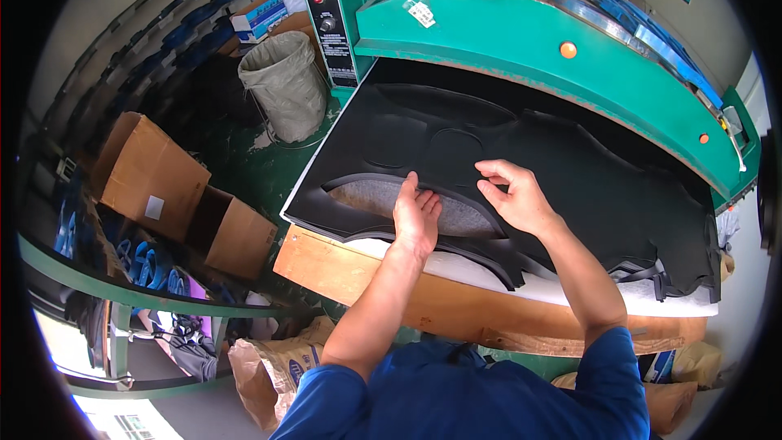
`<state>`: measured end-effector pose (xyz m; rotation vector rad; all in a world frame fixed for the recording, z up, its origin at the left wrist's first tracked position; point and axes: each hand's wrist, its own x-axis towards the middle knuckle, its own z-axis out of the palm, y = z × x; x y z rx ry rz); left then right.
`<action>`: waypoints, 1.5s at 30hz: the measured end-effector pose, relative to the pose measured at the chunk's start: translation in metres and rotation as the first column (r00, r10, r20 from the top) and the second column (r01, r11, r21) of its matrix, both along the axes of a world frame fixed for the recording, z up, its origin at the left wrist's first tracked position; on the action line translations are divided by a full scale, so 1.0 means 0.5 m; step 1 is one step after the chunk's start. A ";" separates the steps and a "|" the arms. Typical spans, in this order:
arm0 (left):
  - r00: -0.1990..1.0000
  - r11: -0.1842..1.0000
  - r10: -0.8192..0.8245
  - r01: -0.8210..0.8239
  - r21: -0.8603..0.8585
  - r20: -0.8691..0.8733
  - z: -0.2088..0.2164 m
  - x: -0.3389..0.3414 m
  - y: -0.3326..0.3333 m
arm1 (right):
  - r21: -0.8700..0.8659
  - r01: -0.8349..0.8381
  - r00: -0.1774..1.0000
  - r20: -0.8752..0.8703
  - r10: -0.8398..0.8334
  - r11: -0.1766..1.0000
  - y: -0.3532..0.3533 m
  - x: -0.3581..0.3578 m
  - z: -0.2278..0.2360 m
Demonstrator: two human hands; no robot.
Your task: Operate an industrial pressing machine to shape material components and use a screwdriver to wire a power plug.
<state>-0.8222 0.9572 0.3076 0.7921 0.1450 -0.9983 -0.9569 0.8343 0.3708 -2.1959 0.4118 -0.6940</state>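
Note:
Black sheet material [570, 163] with cut outlines lies over the bed of a green press. A long curved opening in it shows a grey, fuzzy-looking surface [366, 195] underneath. My left hand [417, 213] is at this opening, palm partly turned up, fingers loosely bent and holding nothing. To its right, my right hand [517, 194] is over the sheet with thumb and forefinger apart and nothing between them. I cannot tell whether either hand touches the sheet. Near the front edge, a narrow black strip [489, 265] hangs partly loose over a white pad [448, 265].
The green press beam [505, 28] spans the far side, with blue curved pieces [603, 0] on top. A control panel [322, 16] stands at its left. A wooden board [342, 269] edges the bed nearest me. Left are a lined bin [285, 85] and cardboard boxes [155, 175].

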 end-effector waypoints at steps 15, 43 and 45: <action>0.995 0.997 0.072 -0.071 0.005 -0.076 0.006 -0.032 -0.050 | -0.259 -0.192 0.974 -0.172 0.150 0.947 -0.103 0.112 -0.078; 0.972 0.987 0.069 -0.099 -0.125 -0.225 -0.024 0.032 -0.099 | -0.335 -0.198 0.890 -0.454 0.026 0.921 -0.109 0.157 -0.030; 0.975 0.991 0.060 -0.084 -0.105 -0.214 -0.014 0.031 -0.095 | -0.320 -0.261 0.905 -0.409 0.116 0.911 -0.136 0.167 -0.044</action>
